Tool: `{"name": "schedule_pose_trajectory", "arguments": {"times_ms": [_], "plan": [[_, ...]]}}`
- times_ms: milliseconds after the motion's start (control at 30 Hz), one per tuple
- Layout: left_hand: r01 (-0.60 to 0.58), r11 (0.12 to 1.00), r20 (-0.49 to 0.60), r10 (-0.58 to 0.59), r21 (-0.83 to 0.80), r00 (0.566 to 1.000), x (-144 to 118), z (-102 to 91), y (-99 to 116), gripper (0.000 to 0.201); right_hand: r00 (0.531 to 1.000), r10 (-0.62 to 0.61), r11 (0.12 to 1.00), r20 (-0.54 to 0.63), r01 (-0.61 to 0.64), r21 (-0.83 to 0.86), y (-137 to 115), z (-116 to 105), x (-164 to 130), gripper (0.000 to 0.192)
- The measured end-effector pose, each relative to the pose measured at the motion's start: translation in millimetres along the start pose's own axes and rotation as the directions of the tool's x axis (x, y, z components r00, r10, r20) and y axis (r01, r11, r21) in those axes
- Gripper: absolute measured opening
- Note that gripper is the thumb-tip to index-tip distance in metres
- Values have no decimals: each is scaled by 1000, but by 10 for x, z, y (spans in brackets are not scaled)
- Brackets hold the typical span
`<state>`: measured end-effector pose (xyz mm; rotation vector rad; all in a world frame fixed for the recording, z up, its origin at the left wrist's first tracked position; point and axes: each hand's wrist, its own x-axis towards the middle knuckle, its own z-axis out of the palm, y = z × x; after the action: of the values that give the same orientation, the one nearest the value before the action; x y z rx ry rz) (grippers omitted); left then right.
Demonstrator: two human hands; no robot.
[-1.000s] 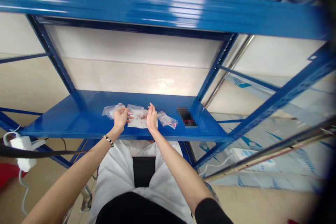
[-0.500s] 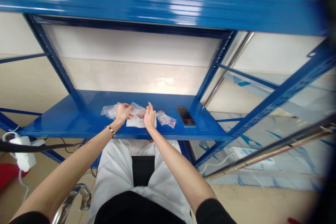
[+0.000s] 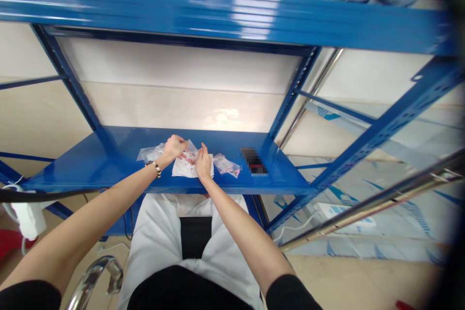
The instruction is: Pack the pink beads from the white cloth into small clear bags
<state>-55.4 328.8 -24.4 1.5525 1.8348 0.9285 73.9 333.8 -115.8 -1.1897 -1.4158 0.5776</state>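
On the blue shelf lies a sheet of white paper (image 3: 184, 171) with several small reddish and pink beads (image 3: 189, 160) scattered over it. My left hand (image 3: 176, 146) is above the paper's far left part, its fingers curled in a pinch at the edge of a clear plastic bag (image 3: 193, 147). Whatever is between those fingertips is too small to make out. My right hand (image 3: 204, 163) rests on its side at the paper's right part, fingers extended and one pointing up. Right of it lies another clear bag (image 3: 227, 166) with pink beads inside.
More clear plastic bags (image 3: 149, 153) lie left of my left hand. A dark, blurred-out flat object (image 3: 255, 161) sits at the right of the blue shelf (image 3: 119, 147). Blue uprights and an upper shelf beam (image 3: 163, 7) frame the space. A black cable (image 3: 47, 197) crosses the left front.
My left hand has moved away from me, off the beads and up to the clear bag's edge. My right hand stays at the paper's right side. The camera view has shifted slightly.
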Motion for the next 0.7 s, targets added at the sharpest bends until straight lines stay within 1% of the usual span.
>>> {"name": "schedule_pose_trajectory", "arguments": {"times_ms": [167, 333, 500, 567, 700], "plan": [[-8, 1000, 60, 8, -1, 998, 3, 51, 66, 26, 1000, -4, 1000, -21, 3, -20, 16, 8, 8, 49], [-7, 997, 130, 18, -79, 991, -48, 24, 168, 29, 1000, -8, 1000, -24, 7, -28, 21, 9, 14, 48], [-29, 980, 170, 64, -198, 983, -145, -47, 279, 35, 1000, -5, 999, -27, 4, -36, -9, -7, 9, 49], [-38, 974, 179, 80, -223, 981, -163, -57, 303, 38, 1000, -1, 999, -27, 0, -39, -21, -12, 7, 49], [-44, 967, 208, 98, -250, 973, -161, -41, 316, 51, 999, 11, 999, -31, -12, -42, -30, -14, 12, 50]]}}
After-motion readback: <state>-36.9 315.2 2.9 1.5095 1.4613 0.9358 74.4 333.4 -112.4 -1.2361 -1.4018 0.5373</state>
